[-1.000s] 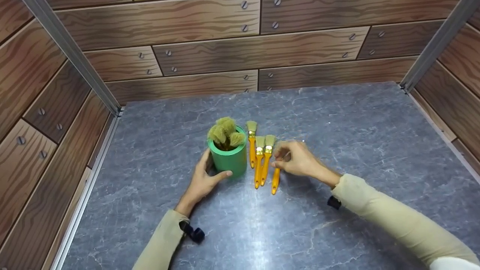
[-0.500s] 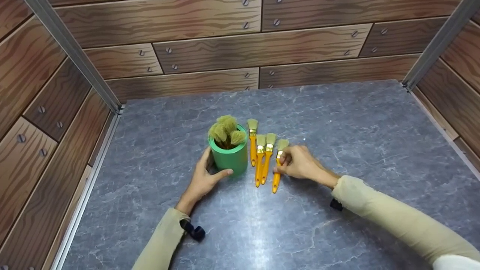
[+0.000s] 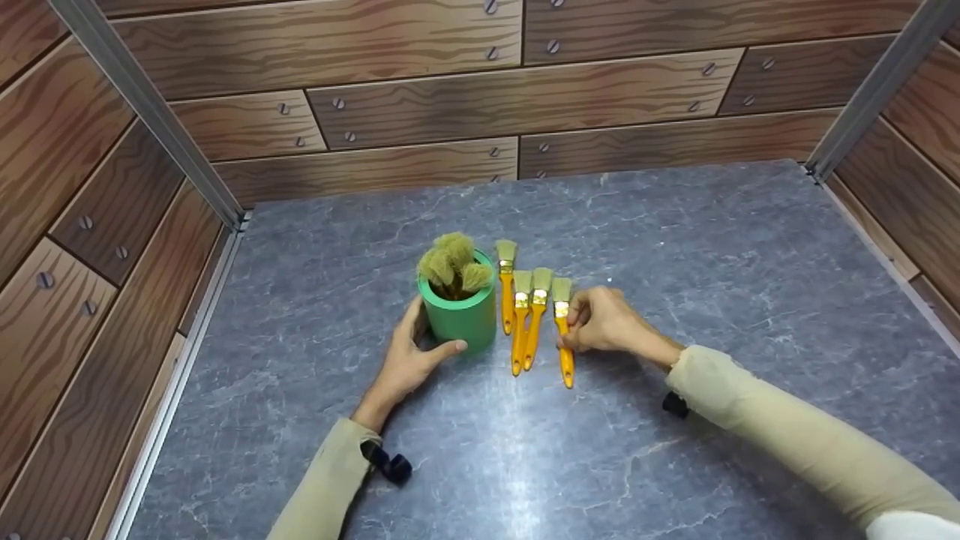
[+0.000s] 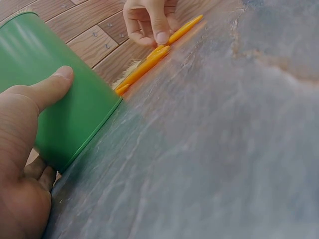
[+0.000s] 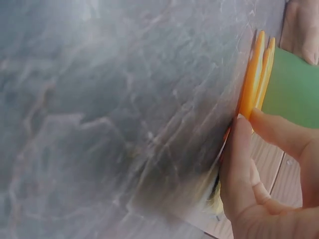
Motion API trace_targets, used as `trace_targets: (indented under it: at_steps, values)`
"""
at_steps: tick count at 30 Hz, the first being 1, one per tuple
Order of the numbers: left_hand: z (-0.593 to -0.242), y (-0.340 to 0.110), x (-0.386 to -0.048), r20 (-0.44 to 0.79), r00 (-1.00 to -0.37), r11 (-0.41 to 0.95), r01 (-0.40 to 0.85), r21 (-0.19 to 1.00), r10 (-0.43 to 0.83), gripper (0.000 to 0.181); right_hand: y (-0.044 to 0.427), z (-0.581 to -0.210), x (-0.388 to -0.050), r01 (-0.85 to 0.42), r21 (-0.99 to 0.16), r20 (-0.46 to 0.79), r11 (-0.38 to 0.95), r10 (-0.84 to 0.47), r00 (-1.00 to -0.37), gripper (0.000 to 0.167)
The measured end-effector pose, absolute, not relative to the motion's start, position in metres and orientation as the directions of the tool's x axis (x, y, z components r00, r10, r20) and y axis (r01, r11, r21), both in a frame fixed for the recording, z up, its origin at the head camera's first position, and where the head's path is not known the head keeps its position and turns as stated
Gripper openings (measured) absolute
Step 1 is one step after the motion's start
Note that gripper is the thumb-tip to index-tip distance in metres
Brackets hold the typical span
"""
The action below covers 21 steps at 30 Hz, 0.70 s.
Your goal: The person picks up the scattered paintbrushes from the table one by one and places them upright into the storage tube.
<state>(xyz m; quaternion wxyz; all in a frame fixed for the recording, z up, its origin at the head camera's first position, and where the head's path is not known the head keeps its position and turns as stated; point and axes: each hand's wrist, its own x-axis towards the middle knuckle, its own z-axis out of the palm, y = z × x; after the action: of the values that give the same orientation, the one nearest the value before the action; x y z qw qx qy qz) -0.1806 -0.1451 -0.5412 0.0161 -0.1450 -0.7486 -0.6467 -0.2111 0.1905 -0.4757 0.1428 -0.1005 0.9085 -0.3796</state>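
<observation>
My left hand (image 3: 401,367) holds a green cylindrical can (image 3: 461,328) low on its side, thumb at the front. Several paintbrushes (image 3: 450,259) stand in the can with bristles up. My right hand (image 3: 606,322) pinches the orange handle of a paintbrush (image 3: 567,364) lying on the table, its bristles pointing away from me. Thumb and fingertips meet the orange handle (image 5: 253,82) in the right wrist view. Between can and right hand lie more flat paintbrushes: one (image 3: 507,289) close beside the can, and two (image 3: 519,330) with handles nearly touching.
The grey marbled tabletop (image 3: 337,262) extends around the can and brushes. Wood-patterned panels (image 3: 420,112) enclose it at the back and both sides, with metal posts (image 3: 150,105) at the corners.
My right hand has closed on the outer paintbrush and shifted it slightly right, away from the pair. Its bristles, hidden behind the hand a second ago, now show. My left hand stays on the can.
</observation>
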Motion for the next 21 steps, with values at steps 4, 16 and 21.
trace_targets:
  at_steps: [4,16,21]
  values:
    - [-0.5408,-0.1457,-0.1801,0.208,-0.957,0.12,0.236,0.964,0.204,0.105,0.1913,-0.4759,-0.2133,0.008,-0.712,-0.246,0.702,-0.238,-0.94,0.034]
    - [-0.5407,-0.146,-0.181,0.217,-0.955,0.111,0.242,0.964,0.204,0.106,0.1905,-0.4763,-0.215,0.072,-0.716,-0.285,0.694,-0.198,-0.938,0.039]
    - [-0.5408,-0.1459,-0.1816,0.221,-0.953,0.113,0.248,0.962,0.207,0.105,0.1908,-0.4771,-0.2149,0.072,-0.706,-0.285,0.704,-0.19,-0.939,0.036]
